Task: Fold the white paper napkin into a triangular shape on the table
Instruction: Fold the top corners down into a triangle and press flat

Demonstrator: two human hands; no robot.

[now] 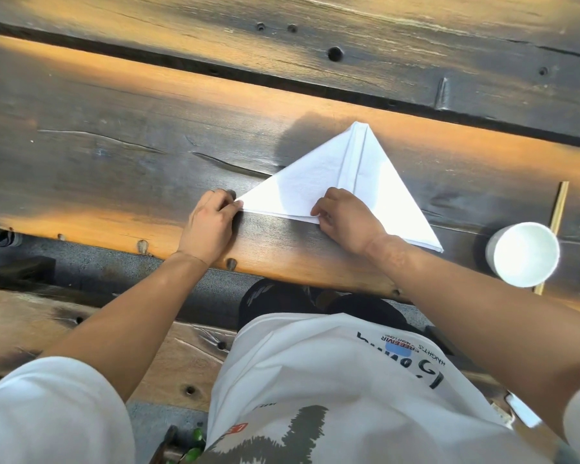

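Note:
The white paper napkin (pixel 318 175) lies on the dark wooden table (pixel 114 162) as a flat triangle, its apex pointing away from me and a raised crease running from the apex down the middle. My left hand (pixel 210 224) pinches the napkin's left corner between thumb and fingers. My right hand (pixel 344 219) grips the near long edge around its middle, fingers curled over the paper. The right corner lies free near the cup.
A white paper cup (pixel 523 254) stands to the right of the napkin, with a thin wooden stick (pixel 559 205) behind it. A gap between planks (pixel 282 82) crosses the table beyond the napkin. The table's near edge (pixel 282 272) is just below my hands.

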